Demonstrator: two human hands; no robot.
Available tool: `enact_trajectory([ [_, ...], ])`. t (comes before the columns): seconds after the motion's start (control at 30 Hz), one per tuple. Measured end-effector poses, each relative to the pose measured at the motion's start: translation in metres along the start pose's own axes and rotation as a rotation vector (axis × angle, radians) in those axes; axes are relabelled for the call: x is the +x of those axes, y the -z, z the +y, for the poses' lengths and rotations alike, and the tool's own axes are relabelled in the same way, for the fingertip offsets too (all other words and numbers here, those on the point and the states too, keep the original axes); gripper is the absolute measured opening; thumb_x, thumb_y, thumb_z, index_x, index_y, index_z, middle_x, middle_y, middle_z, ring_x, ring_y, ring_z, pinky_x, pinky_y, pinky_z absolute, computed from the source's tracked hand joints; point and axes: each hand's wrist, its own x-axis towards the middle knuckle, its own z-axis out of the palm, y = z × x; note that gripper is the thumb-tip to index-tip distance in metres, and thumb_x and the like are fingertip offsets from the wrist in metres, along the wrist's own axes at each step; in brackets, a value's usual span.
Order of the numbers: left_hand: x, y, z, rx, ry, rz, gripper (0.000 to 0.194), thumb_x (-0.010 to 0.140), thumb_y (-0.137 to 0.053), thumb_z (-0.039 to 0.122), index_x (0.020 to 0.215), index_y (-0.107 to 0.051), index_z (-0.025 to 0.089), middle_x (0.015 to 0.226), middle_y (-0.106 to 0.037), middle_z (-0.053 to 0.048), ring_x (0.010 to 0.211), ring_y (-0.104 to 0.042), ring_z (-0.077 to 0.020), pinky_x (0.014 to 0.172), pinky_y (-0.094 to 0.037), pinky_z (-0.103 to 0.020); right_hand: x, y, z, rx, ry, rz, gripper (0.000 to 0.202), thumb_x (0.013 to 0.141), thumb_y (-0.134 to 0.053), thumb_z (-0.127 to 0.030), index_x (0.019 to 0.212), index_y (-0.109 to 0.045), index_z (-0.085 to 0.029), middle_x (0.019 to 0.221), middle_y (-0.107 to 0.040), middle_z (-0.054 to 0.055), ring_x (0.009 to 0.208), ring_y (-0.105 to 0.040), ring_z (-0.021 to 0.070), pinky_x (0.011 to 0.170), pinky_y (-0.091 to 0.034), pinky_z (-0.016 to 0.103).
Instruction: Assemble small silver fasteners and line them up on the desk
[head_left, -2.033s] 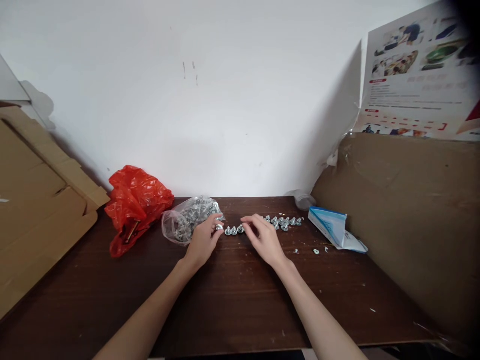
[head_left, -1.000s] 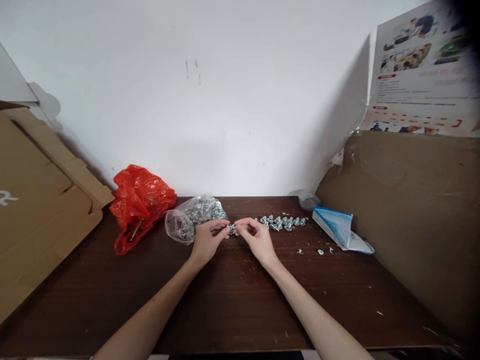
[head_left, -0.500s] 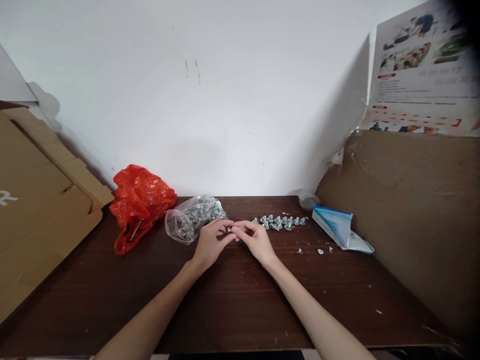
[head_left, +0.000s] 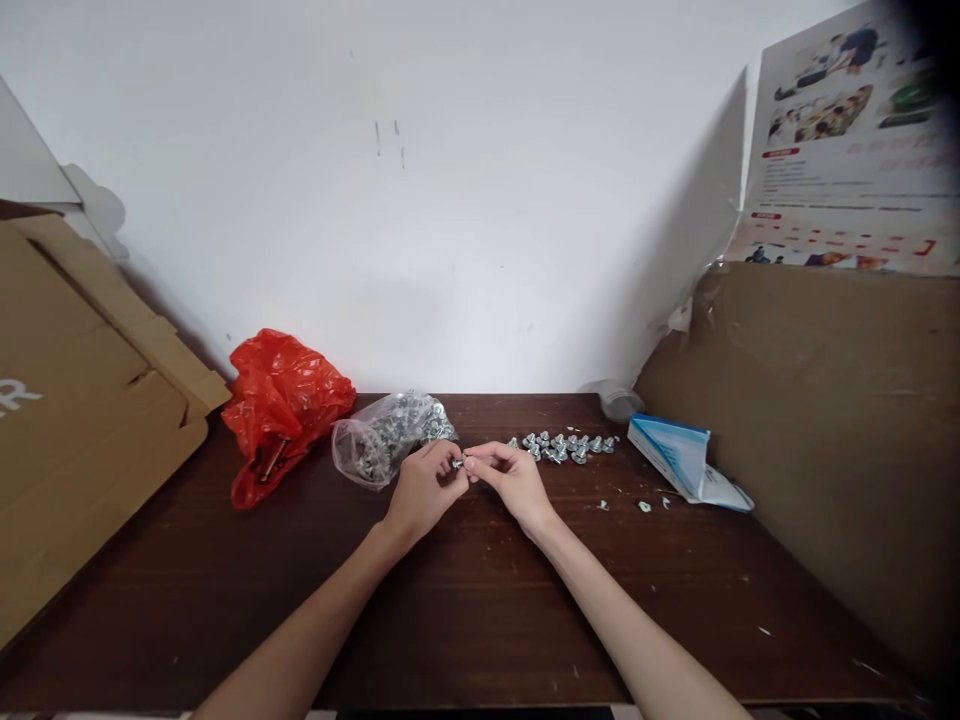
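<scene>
My left hand [head_left: 427,488] and my right hand [head_left: 516,484] meet above the table, fingertips together. Pinched between them is a small silvery metal fastener [head_left: 458,463]; fingers cover most of it, so its exact kind is hard to make out. Just behind my left hand lies a clear plastic bag [head_left: 390,430] full of similar shiny metal pieces. To the right of my right hand, several silvery metal fasteners [head_left: 559,447] with round, flange-like bases stand in loose rows on the dark wooden table [head_left: 480,600].
A crumpled red plastic bag [head_left: 289,400] lies at the left, by a cardboard box [head_left: 97,420]. On the right are a blue and white packet [head_left: 671,455], a clear cup-like container [head_left: 619,402] and a large cardboard panel [head_left: 825,420]. Small white scraps [head_left: 645,507] dot the table.
The fingers of my left hand have curled and shifted a little around the small metal fastener, showing slightly more of it. The view has moved slightly.
</scene>
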Motion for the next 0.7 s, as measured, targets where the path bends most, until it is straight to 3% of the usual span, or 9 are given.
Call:
enact_trajectory([
  [0.23, 0.0005, 0.0032, 0.0013, 0.053, 0.013, -0.026, 0.005, 0.076, -0.054, 0.017, 0.071, -0.056, 0.017, 0.064, -0.049, 0.003, 0.059, -0.043, -0.0094, 0.056, -0.035, -0.02, -0.0001, -0.0014, -0.0012, 0.038, -0.021, -0.012, 0.028, 0.062, -0.077, -0.039, 0.077, -0.071, -0.016, 0.063, -0.068, 0.002, 0.058, -0.061, 0.0146, 0.065, -0.052, 0.03],
  [0.43, -0.0009, 0.0027, -0.0028, 0.065, -0.008, -0.068, 0.008, 0.076, -0.051, 0.014, 0.071, -0.056, 0.016, 0.057, -0.04, 0.006, 0.054, -0.038, -0.0076, 0.054, -0.03, -0.019, -0.0026, 0.0007, -0.0005, -0.229, 0.065, -0.049, 0.036, 0.078, -0.061, -0.05, 0.066, -0.06, -0.016, 0.059, -0.06, 0.001, 0.053, -0.054, 0.0129, 0.054, -0.045, 0.026],
  [0.7, 0.0001, 0.0023, -0.0025, -0.043, -0.031, -0.124, 0.008, 0.075, -0.052, 0.014, 0.07, -0.058, 0.016, 0.055, -0.038, 0.007, 0.05, -0.035, -0.0061, 0.052, -0.029, -0.018, -0.0081, 0.0002, -0.0041, -0.586, 0.212, -0.174, 0.043, 0.096, -0.033, -0.042, 0.062, -0.044, -0.019, 0.057, -0.048, -0.002, 0.055, -0.047, 0.0117, 0.056, -0.035, 0.023],
])
